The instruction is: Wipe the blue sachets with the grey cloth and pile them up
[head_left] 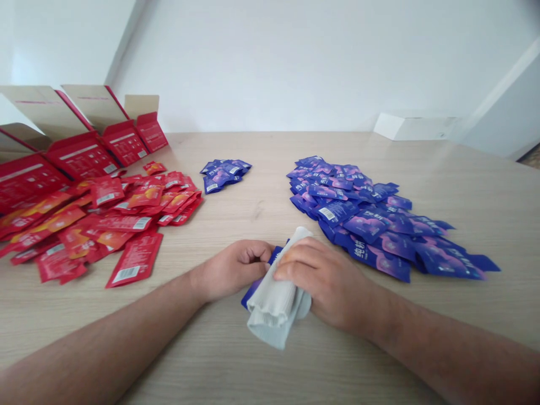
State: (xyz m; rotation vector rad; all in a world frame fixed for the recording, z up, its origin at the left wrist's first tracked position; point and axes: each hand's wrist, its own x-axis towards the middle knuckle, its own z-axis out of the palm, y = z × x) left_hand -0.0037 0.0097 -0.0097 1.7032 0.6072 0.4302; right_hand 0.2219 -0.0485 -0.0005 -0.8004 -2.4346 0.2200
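My left hand (232,270) and my right hand (324,281) meet over the middle of the light wooden table (261,349). Between them is a blue sachet (252,293), mostly hidden. The curled fingers of my left hand grip its edge. My right hand clasps a ribbed pale grey cloth (272,298) that lies against the sachet. A large heap of purple-blue sachets (363,219) lies just beyond my right hand. A small blue pile (223,174) lies farther ahead, and loose red sachets (126,216) lie to the left.
Several open red cartons (80,157) stand in a row at the back left of the table, beside the red sachets. A white box (415,126) sits beyond the far right edge, near the white wall (270,62).
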